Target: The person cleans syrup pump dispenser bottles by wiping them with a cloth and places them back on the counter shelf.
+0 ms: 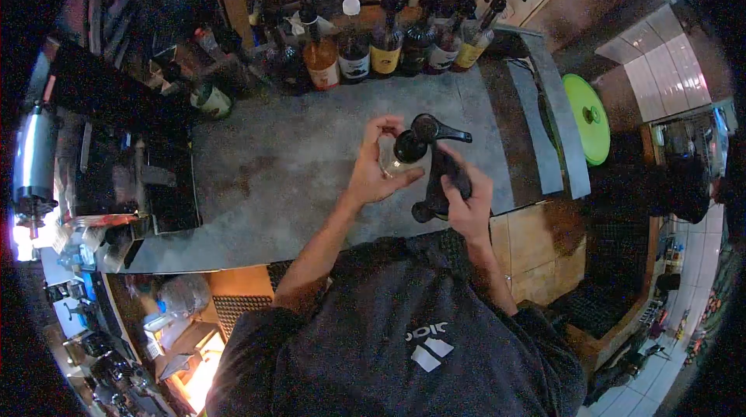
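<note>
Over the grey counter (295, 160), my left hand (373, 172) is wrapped around a clear bottle (393, 162) fitted with a black pump top (426, 131). The pump's spout points to the right. My right hand (472, 199) is closed on a dark, soft-looking cloth (447, 176), which hangs just right of the bottle and touches or nearly touches its pump. Fingers hide part of the bottle, and its contents are hard to make out.
Along the counter's back edge stands a row of syrup bottles (385, 55), several with black pumps. A dark jar (211, 101) is at the back left. Black machines (159, 176) occupy the left end. A bright green round lid (588, 118) is at the right.
</note>
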Motion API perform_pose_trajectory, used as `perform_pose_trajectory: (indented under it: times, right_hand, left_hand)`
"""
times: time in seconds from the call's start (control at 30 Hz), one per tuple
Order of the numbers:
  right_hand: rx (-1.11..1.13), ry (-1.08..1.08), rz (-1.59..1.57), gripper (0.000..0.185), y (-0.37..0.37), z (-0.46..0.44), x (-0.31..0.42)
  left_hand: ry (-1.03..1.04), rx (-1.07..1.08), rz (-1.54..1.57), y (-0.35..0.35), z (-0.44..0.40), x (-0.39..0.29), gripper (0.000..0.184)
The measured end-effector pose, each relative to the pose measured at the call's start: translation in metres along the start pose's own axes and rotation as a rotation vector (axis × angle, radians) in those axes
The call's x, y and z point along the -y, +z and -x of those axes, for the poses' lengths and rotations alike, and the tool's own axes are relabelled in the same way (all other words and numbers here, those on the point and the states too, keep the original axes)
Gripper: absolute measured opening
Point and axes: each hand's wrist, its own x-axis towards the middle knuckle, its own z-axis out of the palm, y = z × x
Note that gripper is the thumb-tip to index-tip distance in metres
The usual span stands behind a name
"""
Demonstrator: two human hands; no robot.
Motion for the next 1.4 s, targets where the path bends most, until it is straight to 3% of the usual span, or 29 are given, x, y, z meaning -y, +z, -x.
perform_pose_trajectory:
  times: [0.07, 0.2, 0.27, 0.47, 0.53, 0.6, 0.67, 0.8, 0.93, 1.03, 1.13, 1.2, 1.27, 1.33, 1.4]
  right_hand:
    - [-0.058, -0.024, -0.061, 0.051, 0.003, -0.003, 0.000]
    - [0.001, -0.022, 0.052, 0.052, 0.008, 0.000, 0.007]
    - [0.012, 0.035, 0.071, 0.054, 0.013, 0.004, 0.012]
    - [-0.030, 0.001, 0.177, 0.054, 0.028, 0.014, 0.027]
    - [0.019, 0.050, 0.061, 0.048, 0.023, 0.012, 0.023]
    - [-0.012, 0.159, -0.020, 0.041, 0.021, 0.010, 0.023]
    - [-0.292, -0.001, -0.095, 0.039, 0.026, 0.009, 0.014]
    - [-0.199, 0.111, -0.067, 0.043, 0.041, 0.010, 0.033]
    - [-0.160, 0.113, 0.163, 0.048, 0.058, 0.013, 0.034]
    - [-0.247, 0.034, 0.247, 0.052, 0.077, 0.022, 0.027]
    - [-0.100, -0.118, 0.351, 0.053, 0.096, 0.032, 0.025]
    - [-0.104, -0.075, 0.173, 0.040, 0.105, 0.039, 0.030]
    - [-0.098, -0.029, 0.233, 0.038, 0.098, 0.038, 0.040]
    - [-0.432, -0.084, 0.130, 0.042, 0.099, 0.035, 0.035]
    - [-0.476, -0.032, 0.135, 0.039, 0.090, 0.032, 0.039]
  left_hand:
    - [0.007, 0.112, 0.152, -0.006, -0.006, -0.007, 0.064]
    - [0.077, 0.182, 0.035, -0.006, -0.001, -0.006, 0.067]
    - [-0.099, 0.124, 0.001, -0.007, 0.005, -0.015, 0.059]
    - [-0.114, 0.038, -0.058, -0.007, 0.012, 0.004, 0.053]
    - [-0.109, 0.040, -0.091, -0.011, 0.009, -0.003, 0.054]
    - [-0.101, 0.043, -0.121, -0.017, 0.005, -0.010, 0.055]
    - [-0.013, 0.132, -0.125, -0.024, 0.002, -0.013, 0.058]
    - [-0.059, 0.251, -0.027, -0.040, 0.010, -0.010, 0.060]
    - [-0.043, 0.192, -0.005, -0.045, 0.009, -0.006, 0.058]
    - [0.019, 0.139, -0.029, -0.050, 0.008, 0.004, 0.054]
    - [0.095, 0.085, -0.050, -0.054, 0.006, 0.018, 0.049]
    - [0.127, 0.078, -0.063, -0.055, 0.001, 0.016, 0.048]
    - [-0.009, 0.083, -0.061, -0.055, -0.001, 0.003, 0.049]
    - [0.014, 0.106, -0.053, -0.060, 0.000, 0.004, 0.050]
    - [0.047, 0.129, -0.044, -0.064, -0.005, 0.004, 0.052]
